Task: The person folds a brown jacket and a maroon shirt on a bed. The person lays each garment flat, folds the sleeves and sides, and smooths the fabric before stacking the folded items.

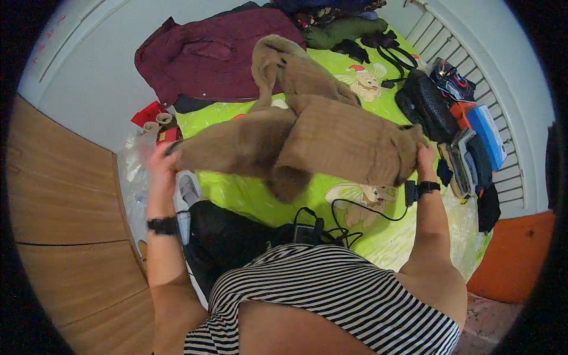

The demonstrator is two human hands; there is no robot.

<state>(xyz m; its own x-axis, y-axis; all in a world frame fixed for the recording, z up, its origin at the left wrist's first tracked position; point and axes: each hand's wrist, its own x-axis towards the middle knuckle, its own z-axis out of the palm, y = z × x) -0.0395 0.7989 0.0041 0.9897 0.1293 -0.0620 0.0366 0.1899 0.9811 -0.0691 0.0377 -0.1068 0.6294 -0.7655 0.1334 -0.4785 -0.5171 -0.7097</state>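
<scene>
A brown, fuzzy-looking garment (341,137) is stretched out in front of me above the bed. My left hand (163,162), slightly blurred, grips its left end. At the other end my right hand (426,156) holds a bunched corner. The middle of the cloth sags, with a short flap hanging down, and its far part folds back towards a maroon padded jacket (213,57). Beneath it lies a bright green sheet (248,199) with cartoon prints.
Along the right side lie a black bag (426,104), a stack of folded clothes (463,159) and a blue-and-white box (486,133) by a white radiator (510,177). A dark green garment (344,32) lies at the back. A black cable (350,202) runs near my right wrist. Wooden panels (66,199) stand left.
</scene>
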